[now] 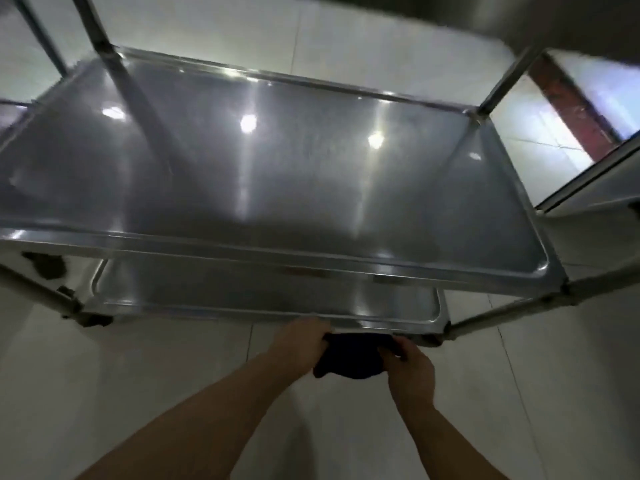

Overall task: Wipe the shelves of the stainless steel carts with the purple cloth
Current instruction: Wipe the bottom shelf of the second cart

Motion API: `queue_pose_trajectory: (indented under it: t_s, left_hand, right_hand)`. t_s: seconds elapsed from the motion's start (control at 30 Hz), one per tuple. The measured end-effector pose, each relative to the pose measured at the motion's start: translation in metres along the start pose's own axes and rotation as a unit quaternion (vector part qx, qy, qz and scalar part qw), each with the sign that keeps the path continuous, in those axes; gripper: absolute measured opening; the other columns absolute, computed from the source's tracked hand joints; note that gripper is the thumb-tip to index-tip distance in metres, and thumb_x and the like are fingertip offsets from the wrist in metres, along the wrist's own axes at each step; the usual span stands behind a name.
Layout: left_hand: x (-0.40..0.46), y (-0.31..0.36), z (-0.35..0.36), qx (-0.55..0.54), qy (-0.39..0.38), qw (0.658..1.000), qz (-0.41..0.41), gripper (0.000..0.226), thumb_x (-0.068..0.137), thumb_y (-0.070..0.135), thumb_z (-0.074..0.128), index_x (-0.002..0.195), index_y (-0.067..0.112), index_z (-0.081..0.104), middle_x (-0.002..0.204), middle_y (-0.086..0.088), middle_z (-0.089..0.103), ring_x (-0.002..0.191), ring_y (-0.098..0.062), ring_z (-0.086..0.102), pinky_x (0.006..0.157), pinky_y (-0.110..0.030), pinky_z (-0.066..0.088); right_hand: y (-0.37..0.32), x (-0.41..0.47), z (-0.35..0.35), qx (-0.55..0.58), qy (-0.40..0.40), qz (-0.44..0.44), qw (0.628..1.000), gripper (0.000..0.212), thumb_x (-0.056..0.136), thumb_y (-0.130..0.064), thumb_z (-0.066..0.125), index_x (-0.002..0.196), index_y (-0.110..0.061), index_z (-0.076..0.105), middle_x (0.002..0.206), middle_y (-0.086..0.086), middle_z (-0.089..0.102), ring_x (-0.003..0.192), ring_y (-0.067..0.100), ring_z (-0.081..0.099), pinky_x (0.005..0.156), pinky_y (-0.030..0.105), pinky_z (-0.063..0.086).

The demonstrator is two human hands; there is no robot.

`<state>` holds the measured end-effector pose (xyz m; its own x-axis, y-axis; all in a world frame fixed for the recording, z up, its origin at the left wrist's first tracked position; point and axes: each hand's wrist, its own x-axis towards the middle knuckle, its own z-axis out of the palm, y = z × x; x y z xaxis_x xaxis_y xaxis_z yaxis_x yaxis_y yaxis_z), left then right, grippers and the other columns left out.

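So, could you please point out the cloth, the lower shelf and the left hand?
cloth (349, 358), head view, dark middle fold.
lower shelf (263, 289), head view, bare steel surface.
left hand (298, 341), head view, back of hand.

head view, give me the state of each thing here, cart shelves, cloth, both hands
upper shelf: bare, shiny, nothing on it
lower shelf: bare where visible, mostly hidden under the upper one
cloth: dark, bunched, held in the air just off the lower shelf's near edge
left hand: grips the cloth's left side
right hand: grips the cloth's right side
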<state>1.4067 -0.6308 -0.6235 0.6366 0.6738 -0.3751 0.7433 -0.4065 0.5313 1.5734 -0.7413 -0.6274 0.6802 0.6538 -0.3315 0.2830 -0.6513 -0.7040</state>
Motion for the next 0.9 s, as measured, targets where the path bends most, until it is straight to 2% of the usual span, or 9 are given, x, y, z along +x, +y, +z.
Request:
queue_pose_trajectory:
  t_s: [0.1, 0.27, 0.33, 0.43, 0.57, 0.67, 0.73, 0.83, 0.9]
  left_hand:
    - [0.050, -0.018, 0.026, 0.028, 0.062, 0.997, 0.032, 0.027, 0.098, 0.023, 0.041, 0.110, 0.009, 0.062, 0.116, -0.010, 0.059, 0.112, -0.024, 0.053, 0.092, -0.032, 0.042]
    - [0.099, -0.026, 0.044, 0.055, 0.213, 0.973, 0.068, 0.024, 0.095, 0.026, 0.047, 0.104, 0.020, 0.069, 0.097, -0.001, 0.062, 0.089, -0.020, 0.061, 0.070, -0.026, 0.043]
    - [0.102, -0.023, 0.047, 0.024, 0.240, 0.969, 0.057, 0.023, 0.096, 0.022, 0.048, 0.103, 0.016, 0.069, 0.095, -0.004, 0.058, 0.086, -0.023, 0.060, 0.071, -0.028, 0.045]
    - [0.100, -0.022, 0.044, -0.045, 0.266, 0.962, 0.040, 0.021, 0.095, 0.017, 0.050, 0.102, 0.014, 0.070, 0.096, -0.007, 0.060, 0.086, -0.023, 0.059, 0.076, -0.026, 0.043]
    - [0.101, -0.033, 0.039, -0.051, 0.235, 0.970, 0.045, 0.020, 0.092, 0.008, 0.053, 0.108, 0.009, 0.064, 0.104, -0.009, 0.060, 0.094, -0.024, 0.058, 0.083, -0.027, 0.043]
    - [0.101, -0.056, 0.045, 0.024, 0.191, 0.980, 0.045, 0.031, 0.089, 0.012, 0.058, 0.120, 0.007, 0.055, 0.117, -0.009, 0.053, 0.106, -0.026, 0.054, 0.089, -0.033, 0.042]
    - [0.098, -0.070, 0.048, 0.153, 0.169, 0.974, 0.011, 0.030, 0.088, 0.029, 0.059, 0.113, 0.013, 0.057, 0.116, -0.006, 0.054, 0.106, -0.023, 0.052, 0.084, -0.031, 0.040]
    - [0.094, -0.081, 0.052, 0.227, 0.148, 0.962, -0.027, 0.033, 0.089, 0.045, 0.054, 0.108, 0.020, 0.062, 0.111, 0.001, 0.056, 0.097, -0.017, 0.055, 0.075, -0.028, 0.041]
    - [0.096, -0.086, 0.057, 0.234, 0.147, 0.961, -0.023, 0.038, 0.090, 0.048, 0.051, 0.114, 0.021, 0.062, 0.118, 0.003, 0.057, 0.100, -0.015, 0.057, 0.077, -0.028, 0.043]
  right_hand:
    - [0.029, 0.044, 0.019, -0.030, 0.026, -0.054, 0.998, 0.016, 0.091, -0.022, 0.063, 0.107, -0.017, 0.067, 0.087, -0.006, 0.065, 0.077, 0.012, 0.061, 0.066, 0.027, 0.047]
    - [0.051, 0.095, 0.042, 0.050, 0.084, -0.149, 0.984, 0.006, 0.094, -0.021, 0.060, 0.099, -0.021, 0.062, 0.076, -0.012, 0.065, 0.056, 0.005, 0.064, 0.056, 0.028, 0.054]
    - [0.046, 0.103, 0.047, 0.108, 0.095, -0.161, 0.976, 0.004, 0.094, -0.018, 0.060, 0.094, -0.020, 0.064, 0.072, -0.012, 0.065, 0.053, 0.004, 0.064, 0.055, 0.028, 0.056]
    - [0.033, 0.110, 0.053, 0.120, 0.101, -0.162, 0.974, 0.014, 0.093, -0.020, 0.060, 0.084, -0.030, 0.061, 0.072, -0.013, 0.064, 0.060, 0.007, 0.065, 0.065, 0.036, 0.058]
    - [0.028, 0.120, 0.070, 0.092, 0.115, -0.175, 0.973, 0.011, 0.096, -0.021, 0.056, 0.102, -0.018, 0.064, 0.088, -0.001, 0.066, 0.082, 0.019, 0.065, 0.079, 0.038, 0.053]
    - [0.039, 0.118, 0.094, 0.018, 0.074, -0.220, 0.972, 0.030, 0.096, -0.016, 0.053, 0.125, -0.013, 0.050, 0.115, 0.003, 0.058, 0.107, 0.021, 0.058, 0.088, 0.029, 0.045]
    - [0.046, 0.113, 0.112, -0.063, 0.003, -0.264, 0.962, 0.052, 0.098, -0.020, 0.049, 0.145, -0.010, 0.031, 0.142, 0.009, 0.043, 0.127, 0.025, 0.045, 0.103, 0.036, 0.039]
    - [0.053, 0.119, 0.128, -0.313, -0.031, -0.339, 0.887, 0.051, 0.104, -0.034, 0.025, 0.153, -0.018, 0.018, 0.160, 0.006, 0.017, 0.147, 0.029, 0.010, 0.118, 0.041, 0.007]
    - [0.060, 0.128, 0.126, -0.365, -0.036, -0.359, 0.859, 0.051, 0.104, -0.038, 0.016, 0.153, -0.022, 0.016, 0.161, 0.003, 0.011, 0.148, 0.029, 0.001, 0.117, 0.041, -0.006]
